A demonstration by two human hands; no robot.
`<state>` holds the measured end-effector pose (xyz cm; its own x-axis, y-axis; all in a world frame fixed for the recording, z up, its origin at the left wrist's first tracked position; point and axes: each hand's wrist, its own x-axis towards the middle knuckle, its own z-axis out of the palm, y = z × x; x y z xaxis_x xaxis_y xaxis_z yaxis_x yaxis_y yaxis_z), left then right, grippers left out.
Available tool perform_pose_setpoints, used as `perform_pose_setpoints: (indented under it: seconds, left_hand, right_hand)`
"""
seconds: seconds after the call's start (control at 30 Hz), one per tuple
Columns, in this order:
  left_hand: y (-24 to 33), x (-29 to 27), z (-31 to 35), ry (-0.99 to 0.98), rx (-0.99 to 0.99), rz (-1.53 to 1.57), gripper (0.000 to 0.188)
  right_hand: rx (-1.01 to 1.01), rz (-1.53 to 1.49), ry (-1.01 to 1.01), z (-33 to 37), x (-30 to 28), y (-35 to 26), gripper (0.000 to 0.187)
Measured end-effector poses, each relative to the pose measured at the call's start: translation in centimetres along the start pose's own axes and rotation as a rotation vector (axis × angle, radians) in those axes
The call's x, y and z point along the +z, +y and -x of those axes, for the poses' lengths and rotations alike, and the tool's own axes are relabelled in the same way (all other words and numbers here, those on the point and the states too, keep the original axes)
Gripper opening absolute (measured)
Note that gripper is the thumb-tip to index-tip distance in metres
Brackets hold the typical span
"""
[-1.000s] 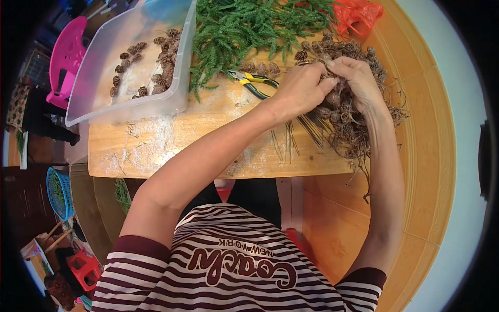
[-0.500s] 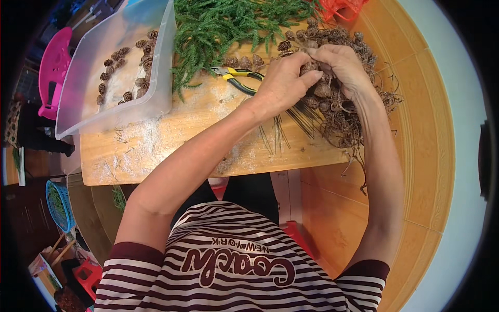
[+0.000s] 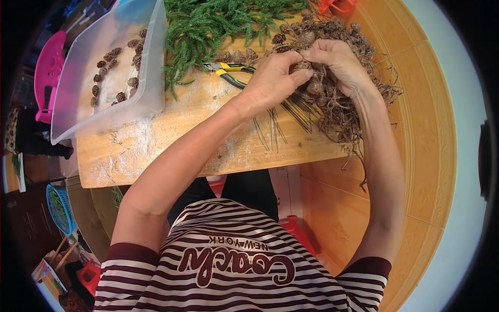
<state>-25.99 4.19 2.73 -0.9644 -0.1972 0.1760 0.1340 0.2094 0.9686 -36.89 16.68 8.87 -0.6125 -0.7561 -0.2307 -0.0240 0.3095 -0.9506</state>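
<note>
In the head view, upper centre, the left hand [image 3: 273,78] and right hand [image 3: 338,65] pinch one cone [image 3: 302,66] over the cone pile [image 3: 332,99], few cones lying in the tub [image 3: 150,78] upper left, most left; pliers [image 3: 228,70] and greenery [image 3: 213,26] crowd the counter [image 3: 171,135].

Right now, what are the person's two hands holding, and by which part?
Both the left hand and the right hand pinch a small brown cone between their fingertips, over the pile of dry twigs and cones. Which part cannot be told.
</note>
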Motion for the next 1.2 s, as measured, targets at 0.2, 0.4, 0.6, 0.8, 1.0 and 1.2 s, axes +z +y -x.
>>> perform_pose_setpoints:
  seconds: [0.2,0.4,0.6,0.8,1.0,1.2]
  left_hand:
    - [1.0,0.0,-0.7,-0.002,-0.11,-0.029,0.035]
    - [2.1,0.4,-0.2,-0.025,-0.142,0.064,0.034]
    - [1.9,0.6,0.7,-0.005,-0.131,0.067,0.032]
    - [2.4,0.0,1.5,-0.034,-0.165,0.168,0.032]
    - [0.4,-1.7,1.9,-0.111,-0.089,-0.007,0.031]
    - [-0.1,-2.9,2.5,-0.106,0.125,-0.276,0.031]
  right_hand:
    - [-0.111,0.168,0.152,-0.1,0.6,0.5,0.022]
    - [-0.175,0.356,0.275,-0.6,1.0,0.9,0.03]
    - [-0.327,0.78,0.333,-0.6,1.5,0.7,0.033]
    - [-0.34,0.601,0.212,-1.1,0.7,1.5,0.033]
    - [-0.213,0.511,0.07,0.2,0.0,-0.4,0.035]
    - [-0.21,0.523,0.033,0.9,0.7,-0.3,0.035]
